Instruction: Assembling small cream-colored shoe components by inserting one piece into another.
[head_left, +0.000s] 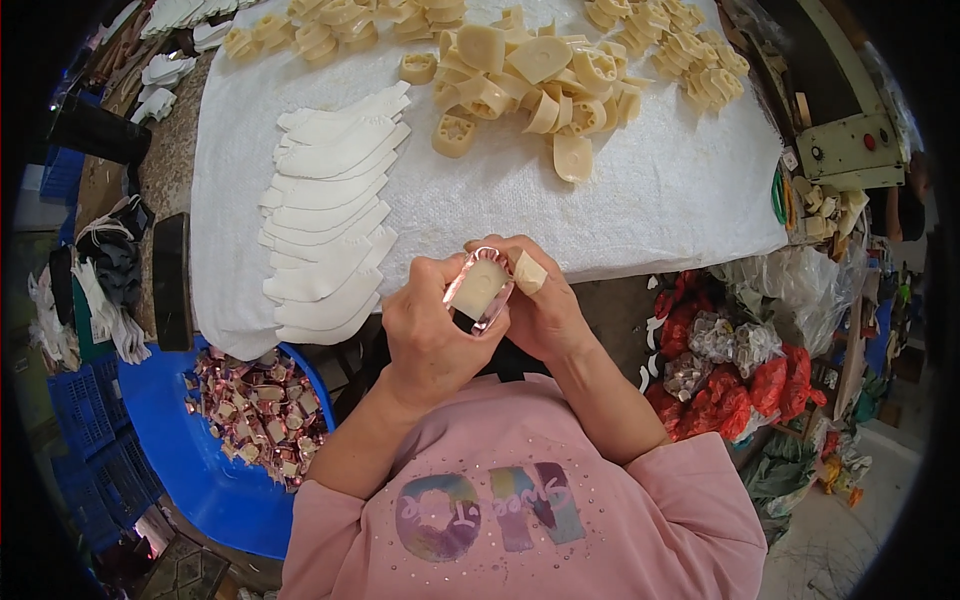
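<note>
Heel block point(483, 284), beige with a shiny pink rim, sits between both hands near the close edge of the white woven sheet point(600, 215). We note the left hand point(425, 315) curled around its left and near sides, with little or no gap under the fingers; the right hand point(548, 310) grips its right and far rim, a taped digit point(529, 272) alongside. We judge that the two-sided hold steadies the piece and leaves its flat face visible. White curved strips point(325, 220) overlap in a fanned column, probably for easy single pick-up; beige heels point(540, 80) lie heaped beyond. We find room for moving over the sheet between column and heap; the blue tub point(200, 480) bounds the left forearm's side.
</note>
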